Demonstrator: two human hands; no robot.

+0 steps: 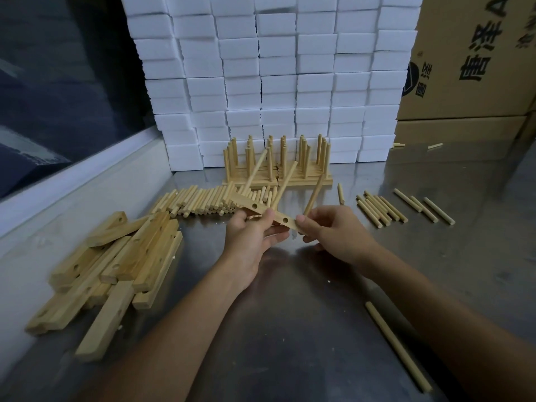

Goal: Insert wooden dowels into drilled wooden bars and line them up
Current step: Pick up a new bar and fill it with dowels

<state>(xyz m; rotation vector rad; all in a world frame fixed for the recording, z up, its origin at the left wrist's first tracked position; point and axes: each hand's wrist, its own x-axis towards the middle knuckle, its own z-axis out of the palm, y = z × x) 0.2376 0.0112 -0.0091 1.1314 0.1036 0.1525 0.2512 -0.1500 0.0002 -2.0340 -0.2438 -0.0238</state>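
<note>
Fitting dowel [312, 195] w/ right hand [333, 230] pinching; left hand [252, 236] grips bar [261, 211], 2 in; finished row [277, 166] behind, bar pile [116, 262] left.

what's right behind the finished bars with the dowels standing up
A wall of stacked white foam blocks stands right behind the finished bars. The upright dowels cover its lowest blocks in part.

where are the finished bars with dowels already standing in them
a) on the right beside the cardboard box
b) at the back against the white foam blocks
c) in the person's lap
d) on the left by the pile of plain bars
b: the finished bars stand with their dowels upright at the back of the metal table, right in front of the white foam blocks.
</note>
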